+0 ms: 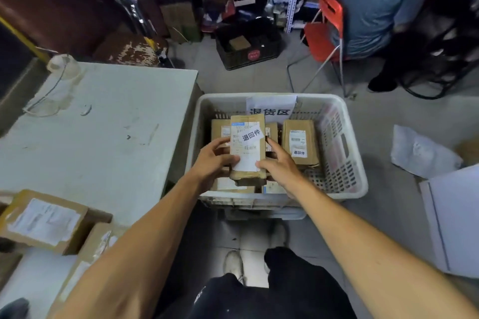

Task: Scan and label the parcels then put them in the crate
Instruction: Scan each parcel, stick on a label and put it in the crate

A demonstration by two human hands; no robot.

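Note:
A brown cardboard parcel [247, 147] with a white shipping label and a slanted white sticker is held over the white plastic crate [347, 163]. My left hand [216, 158] grips its left edge and my right hand [276, 163] grips its right edge, thumbs on the label. Inside the crate lie several other labelled brown parcels, one upright at the right [300, 145]. A paper sign [270, 107] hangs on the crate's far wall.
A pale table [103, 132] stands left of the crate, with a tape roll [63, 66] at its far corner. Two labelled boxes [44, 220] sit at lower left. A black crate [248, 44], a red chair [326, 31] and a person [383, 8] are behind. White bags [422, 153] lie right.

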